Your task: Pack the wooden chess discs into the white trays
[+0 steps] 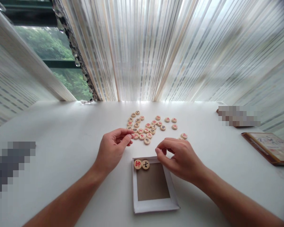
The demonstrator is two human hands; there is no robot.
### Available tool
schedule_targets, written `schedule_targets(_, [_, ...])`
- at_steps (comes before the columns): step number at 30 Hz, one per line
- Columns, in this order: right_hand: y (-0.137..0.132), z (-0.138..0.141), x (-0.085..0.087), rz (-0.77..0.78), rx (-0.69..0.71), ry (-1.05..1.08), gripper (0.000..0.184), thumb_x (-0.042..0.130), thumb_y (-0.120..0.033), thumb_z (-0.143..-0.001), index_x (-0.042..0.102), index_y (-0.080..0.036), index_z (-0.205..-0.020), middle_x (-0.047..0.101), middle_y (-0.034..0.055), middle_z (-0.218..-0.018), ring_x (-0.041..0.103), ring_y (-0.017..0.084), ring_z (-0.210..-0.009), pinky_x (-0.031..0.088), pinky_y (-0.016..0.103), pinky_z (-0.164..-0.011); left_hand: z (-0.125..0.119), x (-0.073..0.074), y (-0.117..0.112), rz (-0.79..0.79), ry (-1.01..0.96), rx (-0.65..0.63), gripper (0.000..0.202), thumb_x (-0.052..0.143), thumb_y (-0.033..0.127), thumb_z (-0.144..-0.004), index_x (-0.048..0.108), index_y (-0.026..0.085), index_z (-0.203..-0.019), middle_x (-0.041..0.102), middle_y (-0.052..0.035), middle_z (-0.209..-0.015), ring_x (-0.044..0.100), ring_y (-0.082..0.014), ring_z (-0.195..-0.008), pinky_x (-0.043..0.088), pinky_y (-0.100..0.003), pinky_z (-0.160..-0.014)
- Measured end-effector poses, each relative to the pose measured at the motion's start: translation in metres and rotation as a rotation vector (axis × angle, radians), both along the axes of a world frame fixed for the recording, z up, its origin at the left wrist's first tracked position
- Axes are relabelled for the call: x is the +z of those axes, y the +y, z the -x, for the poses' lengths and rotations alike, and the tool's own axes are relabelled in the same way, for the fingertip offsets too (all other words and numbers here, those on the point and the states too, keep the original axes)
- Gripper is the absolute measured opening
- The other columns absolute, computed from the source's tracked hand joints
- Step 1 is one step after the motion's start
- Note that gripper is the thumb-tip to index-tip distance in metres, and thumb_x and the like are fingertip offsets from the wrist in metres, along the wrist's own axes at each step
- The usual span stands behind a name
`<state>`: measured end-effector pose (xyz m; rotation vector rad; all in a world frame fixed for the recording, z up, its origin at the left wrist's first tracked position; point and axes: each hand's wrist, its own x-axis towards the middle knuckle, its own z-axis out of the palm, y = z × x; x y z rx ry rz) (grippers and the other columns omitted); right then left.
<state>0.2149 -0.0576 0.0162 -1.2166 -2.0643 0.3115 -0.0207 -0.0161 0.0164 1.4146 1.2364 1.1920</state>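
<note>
My left hand (113, 148) is at the near left edge of a spread of wooden Chinese chess pieces (146, 130). Its thumb and forefinger are slightly apart, with their tips by a red-marked piece (135, 136) lying flat; whether they touch it is unclear. Over the far right corner of a shallow white box (156, 206) hovers my right hand (180, 157). Its thumb and forefinger are pinched together, and anything between them is hidden. Inside the box, a red-marked piece (137, 164) and a black-marked piece (145, 164) sit side by side in the far left corner.
More pieces (184, 136) lie just beyond my right hand, partly covered by it. On the right of the white table (90, 201) is a flat brown-edged box (269, 146), with a blurred-out object (238, 116) behind it. Striped curtains (137, 50) hang at the table's far edge.
</note>
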Motion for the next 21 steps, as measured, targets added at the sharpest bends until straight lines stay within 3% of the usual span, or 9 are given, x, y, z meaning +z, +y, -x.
schedule_targets(13, [0.010,-0.003,-0.007,0.030,-0.069,0.003,0.026,0.061,-0.024,-0.096,0.067,-0.019,-0.071,0.062,-0.0013,-0.060,0.051,0.012,-0.054,0.037,0.027,-0.058,0.011,-0.002,0.013,-0.089,0.105,0.069,0.028,0.076,0.036,-0.087,0.082,0.013,-0.102,0.083,-0.0098,-0.095,0.077,-0.0222,-0.085,0.062,-0.034,-0.084])
schedule_targets(21, [0.027,-0.007,0.008,0.076,-0.152,0.023,0.022,0.063,-0.026,-0.094,0.076,-0.019,-0.079,0.073,0.0010,-0.069,0.060,0.015,-0.061,0.044,0.028,-0.062,0.011,-0.008,0.016,-0.114,0.204,0.056,0.025,0.073,0.035,-0.089,0.083,0.016,-0.101,0.085,-0.0104,-0.098,0.079,-0.0253,-0.089,0.060,-0.037,-0.087])
